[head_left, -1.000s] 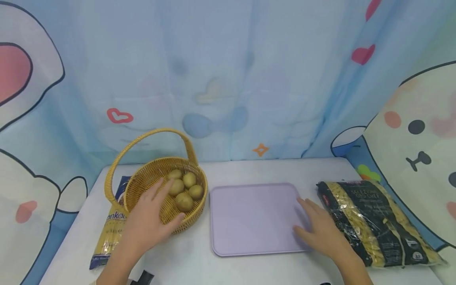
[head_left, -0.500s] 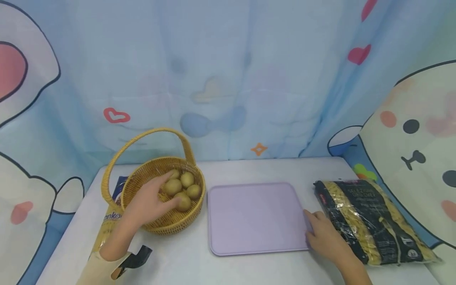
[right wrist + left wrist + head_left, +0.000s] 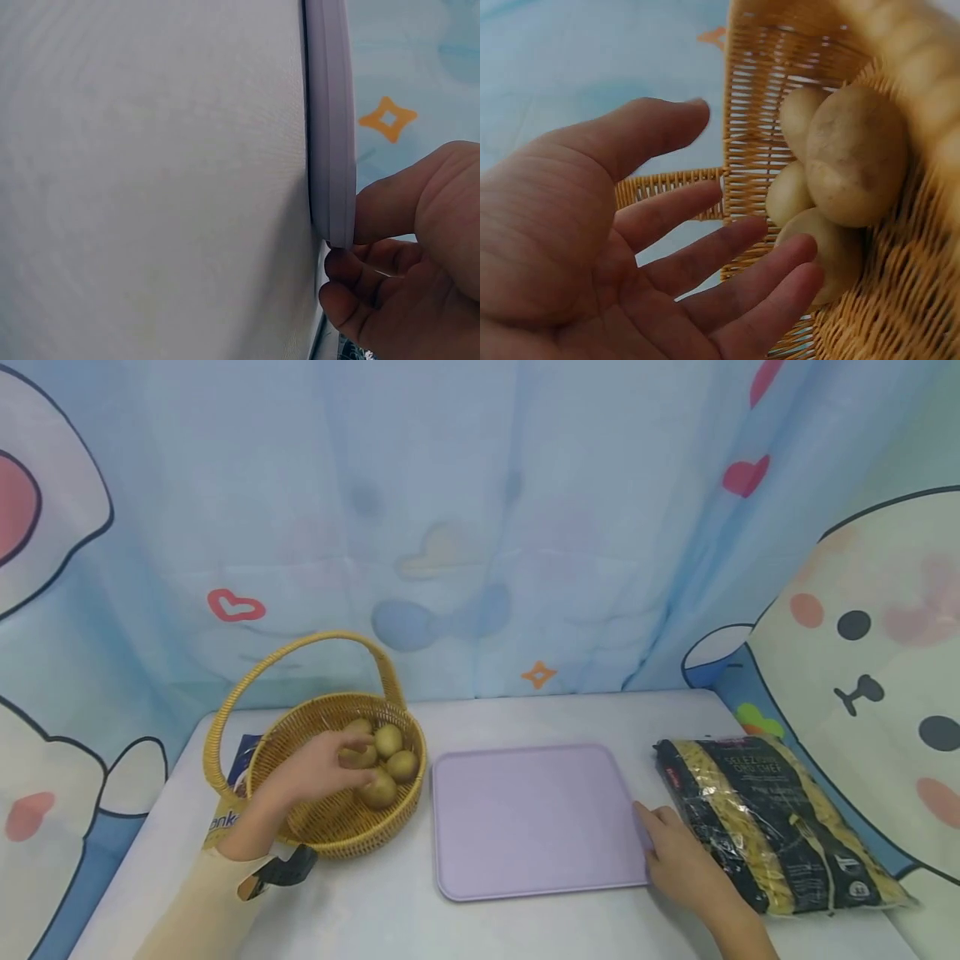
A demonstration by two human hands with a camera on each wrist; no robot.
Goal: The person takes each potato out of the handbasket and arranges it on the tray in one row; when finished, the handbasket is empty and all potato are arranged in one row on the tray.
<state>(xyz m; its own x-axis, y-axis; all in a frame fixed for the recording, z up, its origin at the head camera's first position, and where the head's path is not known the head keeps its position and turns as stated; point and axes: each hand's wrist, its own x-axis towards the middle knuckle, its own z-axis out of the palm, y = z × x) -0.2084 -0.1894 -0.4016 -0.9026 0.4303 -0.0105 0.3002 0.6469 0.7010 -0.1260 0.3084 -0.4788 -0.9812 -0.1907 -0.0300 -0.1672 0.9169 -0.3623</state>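
We see potatoes (image 3: 857,155) just beyond the left hand (image 3: 318,768), its fingers parted, empty. The right hand (image 3: 678,860) pinches the tray (image 3: 532,818).

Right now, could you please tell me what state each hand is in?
Left hand: open, at the potatoes in the basket, gripping none.
Right hand: closed, pinching the edge of the lilac tray.

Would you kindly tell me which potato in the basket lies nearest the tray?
In the head view, it is the rightmost potato, beside the right wall of the basket; the other four sit farther left, away from the tray.
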